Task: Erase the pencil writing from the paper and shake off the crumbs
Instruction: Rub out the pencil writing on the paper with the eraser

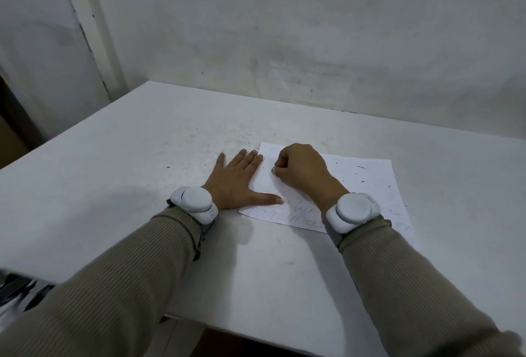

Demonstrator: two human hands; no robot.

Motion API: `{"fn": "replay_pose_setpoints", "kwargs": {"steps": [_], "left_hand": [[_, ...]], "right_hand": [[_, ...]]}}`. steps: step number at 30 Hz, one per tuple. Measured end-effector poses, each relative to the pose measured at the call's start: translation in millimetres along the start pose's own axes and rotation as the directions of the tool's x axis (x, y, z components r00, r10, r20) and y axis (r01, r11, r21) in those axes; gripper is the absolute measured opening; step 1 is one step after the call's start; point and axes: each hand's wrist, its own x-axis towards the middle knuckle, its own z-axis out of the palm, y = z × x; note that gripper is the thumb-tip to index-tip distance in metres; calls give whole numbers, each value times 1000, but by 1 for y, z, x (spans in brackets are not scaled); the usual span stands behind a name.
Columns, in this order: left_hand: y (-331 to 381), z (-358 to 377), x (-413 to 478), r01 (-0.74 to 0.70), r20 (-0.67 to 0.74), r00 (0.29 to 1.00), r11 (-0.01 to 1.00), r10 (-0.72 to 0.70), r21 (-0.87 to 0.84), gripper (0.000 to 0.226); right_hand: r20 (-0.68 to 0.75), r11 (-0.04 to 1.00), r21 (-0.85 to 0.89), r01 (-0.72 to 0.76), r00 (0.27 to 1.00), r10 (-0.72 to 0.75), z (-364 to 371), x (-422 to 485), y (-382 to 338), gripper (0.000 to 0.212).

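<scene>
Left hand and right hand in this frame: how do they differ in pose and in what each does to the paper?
The left hand lies flat with spread fingers; the right hand is curled. The left hand presses the left edge of the paper; the right hand pinches a small object, too hidden to identify, on the upper part. Both wear white wrist devices.

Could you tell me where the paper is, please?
In the head view, the paper lies flat on the table, right of centre, the left hand pressing its left edge and the right hand pinching a small eraser on it.
</scene>
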Motion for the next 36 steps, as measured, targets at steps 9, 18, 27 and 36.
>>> {"fn": "replay_pose_setpoints", "kwargs": {"steps": [9,18,27,36], "left_hand": [[2,-3,-1,-4,-7,1000,1000,4,18,132],[-7,-1,4,-20,-90,996,994,10,-106,65],[-12,-5,6,-43,-243,970,993,15,-107,45],[-10,-1,7,27,-123,992,997,-37,-77,45]], "right_hand": [[-21,991,87,-97,995,100,-9,-13,32,10],[-87,990,120,-75,993,86,-4,-20,33,11],[-101,987,149,-65,992,80,-2,-23,33,9],[-80,986,142,89,994,-78,7,-25,10,6]]}}
